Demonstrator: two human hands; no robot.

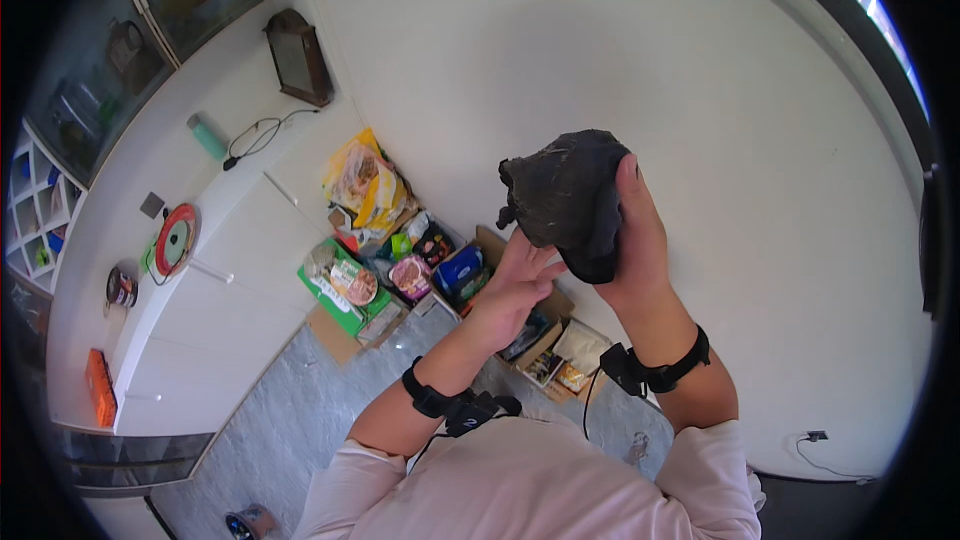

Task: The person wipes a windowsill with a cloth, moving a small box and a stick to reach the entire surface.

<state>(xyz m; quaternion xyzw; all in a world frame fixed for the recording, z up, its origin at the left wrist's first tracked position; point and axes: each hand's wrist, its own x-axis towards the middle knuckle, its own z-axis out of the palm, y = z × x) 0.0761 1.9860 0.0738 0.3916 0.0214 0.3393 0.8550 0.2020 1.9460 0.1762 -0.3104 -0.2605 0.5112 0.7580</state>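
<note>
Raised in front of the white wall is a dark, rough-surfaced lump [564, 191], with a knobby left edge and smoother folds along its right side. Whether it is stone, wood or stiff cloth cannot be told. My right hand [641, 240] grips it from the right, thumb up along its side and the other fingers hidden behind it. Just below its lower left edge, my left hand [517, 296] has its fingers spread and partly bent. Its fingertips reach the lump's underside, and whether they touch is unclear. Both forearms wear black straps with small modules and cables.
Below my hands, a green box [349, 289], an open cardboard box [559, 307] and packaged goods crowd the floor by the wall. A yellow plastic bag [367, 184] lies behind. On the left, a white cabinet [217, 315] carries a teal bottle [206, 136] and a wooden clock case [298, 56].
</note>
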